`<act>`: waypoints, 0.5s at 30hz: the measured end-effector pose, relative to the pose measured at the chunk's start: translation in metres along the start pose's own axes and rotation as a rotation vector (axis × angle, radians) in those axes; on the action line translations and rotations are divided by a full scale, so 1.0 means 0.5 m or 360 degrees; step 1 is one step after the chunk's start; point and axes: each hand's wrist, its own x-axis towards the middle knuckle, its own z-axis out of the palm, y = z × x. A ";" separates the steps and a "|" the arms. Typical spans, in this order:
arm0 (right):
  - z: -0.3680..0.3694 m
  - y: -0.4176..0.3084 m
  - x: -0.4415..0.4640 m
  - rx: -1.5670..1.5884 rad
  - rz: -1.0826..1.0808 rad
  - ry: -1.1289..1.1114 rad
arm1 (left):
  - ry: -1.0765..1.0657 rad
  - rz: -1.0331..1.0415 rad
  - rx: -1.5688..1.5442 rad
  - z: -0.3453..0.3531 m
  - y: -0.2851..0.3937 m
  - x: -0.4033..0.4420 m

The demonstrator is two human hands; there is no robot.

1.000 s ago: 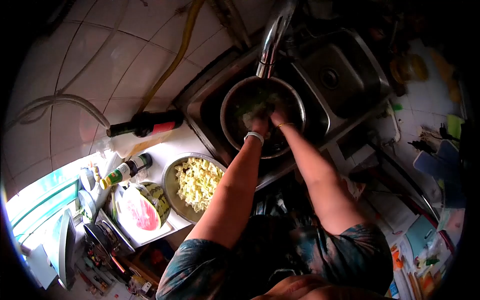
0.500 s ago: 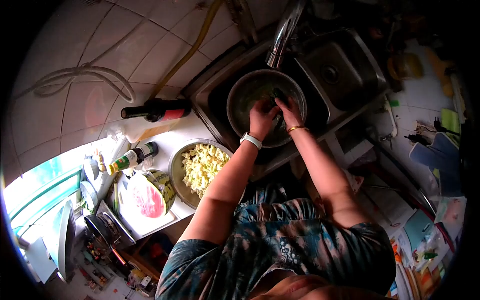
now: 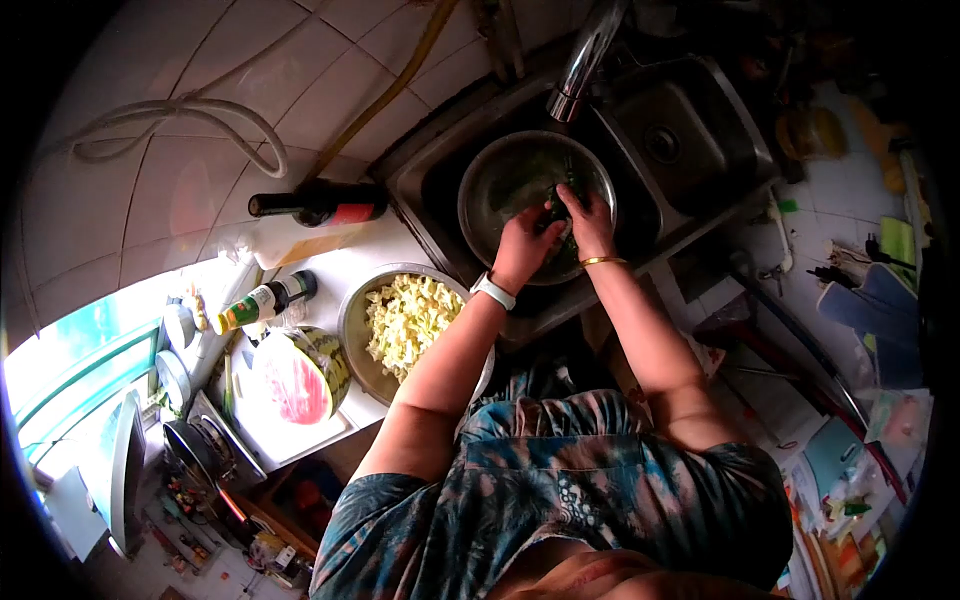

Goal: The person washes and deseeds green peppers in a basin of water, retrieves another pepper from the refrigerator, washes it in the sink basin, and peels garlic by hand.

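My left hand (image 3: 526,246), with a white watch at its wrist, is closed on dark green leafy stalks over a metal basin. My right hand (image 3: 588,224), a gold bangle at its wrist, pinches the same green stalks (image 3: 567,180) close beside it. The round metal basin (image 3: 478,168) sits in the left bowl of the sink and holds water with some green bits, dim in the shadow. Above the basin's far right edge is the faucet (image 3: 577,75).
Left of the sink, a bowl (image 3: 352,352) of chopped pale vegetables (image 3: 405,318) stands near a cut watermelon (image 3: 300,378), a green-labelled bottle (image 3: 268,300) and a dark bottle (image 3: 318,206). The second sink bowl (image 3: 680,140) lies to the right.
Both hands have risen from low in the basin toward its near right side, and the green stalks now show between them. The view has shifted slightly.
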 end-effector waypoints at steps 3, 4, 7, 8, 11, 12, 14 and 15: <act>0.001 -0.072 -0.044 0.0321 0.0087 -0.0097 | 0.0000 0.0078 -0.0355 -0.029 0.034 -0.039; 0.000 -0.087 -0.053 0.0513 0.0171 -0.0282 | 0.0004 0.0079 -0.0359 -0.034 0.026 -0.043; -0.008 -0.103 -0.070 0.0338 0.0122 -0.0279 | -0.0051 0.0150 -0.0612 -0.048 0.005 -0.055; -0.014 -0.106 -0.069 0.0183 0.0093 -0.0268 | -0.0047 0.0152 -0.0616 -0.059 0.015 -0.061; -0.023 -0.104 -0.072 0.0164 0.0074 -0.0206 | -0.0132 0.0045 -0.0495 -0.078 0.032 -0.078; -0.026 -0.103 -0.073 0.0159 0.0076 -0.0209 | -0.0094 0.0059 -0.0571 -0.079 0.030 -0.081; -0.026 -0.106 -0.076 0.0236 0.0090 -0.0206 | -0.0054 0.0071 -0.0651 -0.084 0.022 -0.085; -0.025 -0.111 -0.081 0.0233 0.0092 -0.0206 | 0.0059 0.0080 -0.0612 -0.089 0.017 -0.087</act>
